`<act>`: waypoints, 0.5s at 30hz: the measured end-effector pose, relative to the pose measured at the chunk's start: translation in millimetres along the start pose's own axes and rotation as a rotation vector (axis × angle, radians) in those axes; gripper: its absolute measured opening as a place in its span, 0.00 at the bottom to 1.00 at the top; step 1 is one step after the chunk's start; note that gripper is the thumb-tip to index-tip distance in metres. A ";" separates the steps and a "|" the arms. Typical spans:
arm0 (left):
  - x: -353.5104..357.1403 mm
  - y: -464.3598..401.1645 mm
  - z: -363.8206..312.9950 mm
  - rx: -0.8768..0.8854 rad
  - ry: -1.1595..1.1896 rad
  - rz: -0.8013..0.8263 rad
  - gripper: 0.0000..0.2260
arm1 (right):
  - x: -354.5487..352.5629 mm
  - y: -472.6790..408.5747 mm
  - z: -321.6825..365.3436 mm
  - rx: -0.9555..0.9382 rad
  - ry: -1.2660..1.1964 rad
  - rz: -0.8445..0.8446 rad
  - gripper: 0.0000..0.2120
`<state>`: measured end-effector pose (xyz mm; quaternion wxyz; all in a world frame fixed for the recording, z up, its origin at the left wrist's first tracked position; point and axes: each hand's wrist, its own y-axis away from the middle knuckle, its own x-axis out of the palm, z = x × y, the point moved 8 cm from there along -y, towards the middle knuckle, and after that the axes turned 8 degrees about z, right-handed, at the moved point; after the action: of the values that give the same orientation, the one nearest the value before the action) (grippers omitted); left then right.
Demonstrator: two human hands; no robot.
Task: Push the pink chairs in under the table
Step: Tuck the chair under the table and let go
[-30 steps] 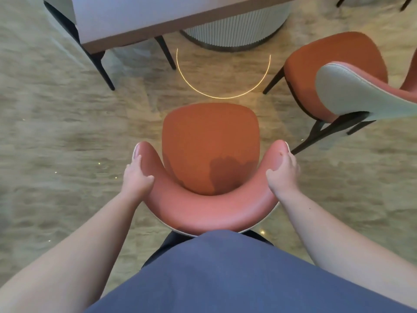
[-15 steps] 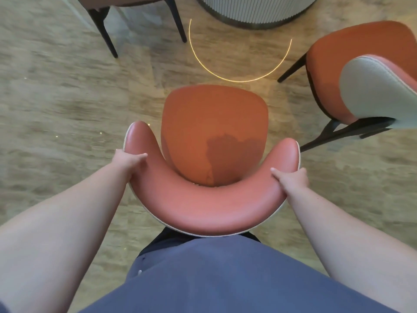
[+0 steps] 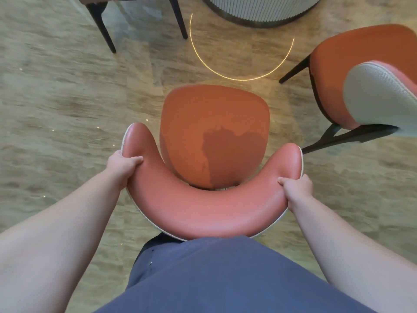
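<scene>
The pink chair (image 3: 214,141) is sliding forward. A second ago a wide slab of the tabletop showed at the top of the view; now only its ribbed round pedestal (image 3: 259,10) remains in sight, closer to the chair's front edge. Both hands have also slipped back along the curved backrest (image 3: 203,208), off the tips and onto the outer flanks. My read: the push is under way, though the seat is still out on open floor (image 3: 56,98), short of the glowing arc (image 3: 239,71) in front of the pedestal, so it is not tucked in yet.

Left hand (image 3: 123,167) is clamped on the left wing, thumb over the top, fingers wrapped behind (out of sight). Right hand (image 3: 296,188) is clenched on the right wing the same way.

The second pink chair (image 3: 365,77) sits off to the right, angled away, also waiting its turn.
</scene>
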<state>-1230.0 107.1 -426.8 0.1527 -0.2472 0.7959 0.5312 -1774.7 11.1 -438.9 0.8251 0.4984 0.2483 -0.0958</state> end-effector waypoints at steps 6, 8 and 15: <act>-6.4 -2.0 -44.8 0.115 -0.029 -0.015 0.17 | -13.4 -12.8 51.3 -0.125 0.004 -0.015 0.13; -8.7 -3.3 -57.8 0.128 -0.023 -0.019 0.16 | -16.9 -16.6 68.5 -0.143 -0.005 -0.010 0.12; -20.9 -15.1 -99.3 0.147 0.020 -0.019 0.14 | -15.6 -19.2 132.1 -0.204 -0.026 -0.008 0.12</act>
<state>-1202.2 15.8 -389.3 0.1677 -0.2483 0.8319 0.4672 -1754.4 -114.6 -395.7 0.8743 0.4096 0.2480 -0.0797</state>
